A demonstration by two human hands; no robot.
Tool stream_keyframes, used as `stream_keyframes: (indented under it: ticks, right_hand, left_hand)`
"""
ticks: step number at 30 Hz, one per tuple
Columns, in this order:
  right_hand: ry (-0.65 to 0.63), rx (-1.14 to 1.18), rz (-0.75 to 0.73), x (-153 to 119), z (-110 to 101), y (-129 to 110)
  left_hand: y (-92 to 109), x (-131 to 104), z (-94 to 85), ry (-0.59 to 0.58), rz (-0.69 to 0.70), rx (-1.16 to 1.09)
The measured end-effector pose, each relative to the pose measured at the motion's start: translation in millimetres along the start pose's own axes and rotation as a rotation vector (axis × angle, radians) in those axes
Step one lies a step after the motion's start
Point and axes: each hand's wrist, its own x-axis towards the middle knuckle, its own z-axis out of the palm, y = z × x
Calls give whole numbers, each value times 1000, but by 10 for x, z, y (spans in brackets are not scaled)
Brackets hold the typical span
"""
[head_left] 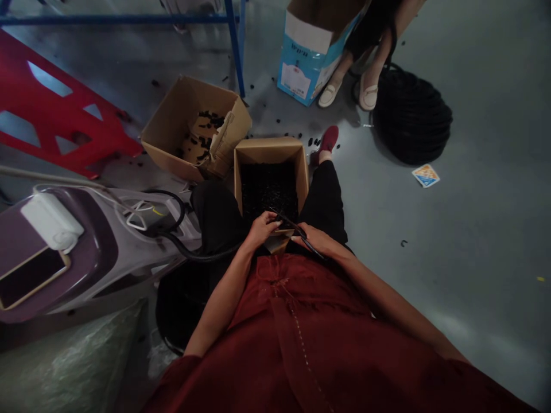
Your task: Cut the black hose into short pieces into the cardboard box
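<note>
Between the person's knees stands an open cardboard box (269, 150) filled with small black pieces (267, 186). At its near edge, my left hand (262, 229) has its fingers pinched at the left end of a thin, dark strip (313, 248). The fingers of my right hand (315, 238) are wrapped round the same strip, which slants down to the right. A light, pointed flap or sheet shows between the two hands. Whether the strip is a tool or a length of black material is too dark to tell.
A second cardboard box (166, 123) with black bits stands front left. A stool (99, 229) at left bears a phone (32, 277) and a white device (52, 221). Another person's feet (369, 92) are near a blue-white box (301, 63) and a black coil (411, 115).
</note>
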Motion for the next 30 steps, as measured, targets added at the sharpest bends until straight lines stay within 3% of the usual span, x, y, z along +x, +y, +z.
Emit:
stream_keyframes:
  ticks: [6,13,22,30]
  right_hand:
    - [61,33,-29,-34,24,25]
    - [148,80,15,-50,115,23]
    - [170,52,35,26,203,34]
    - [75,-66,119,109,186,0]
  left_hand:
    - [119,-97,6,-46,27,183]
    - [293,-307,-30,5,75,606]
    - [187,-203,-100,-85,109,727]
    - [64,-111,-96,-53,39,823]
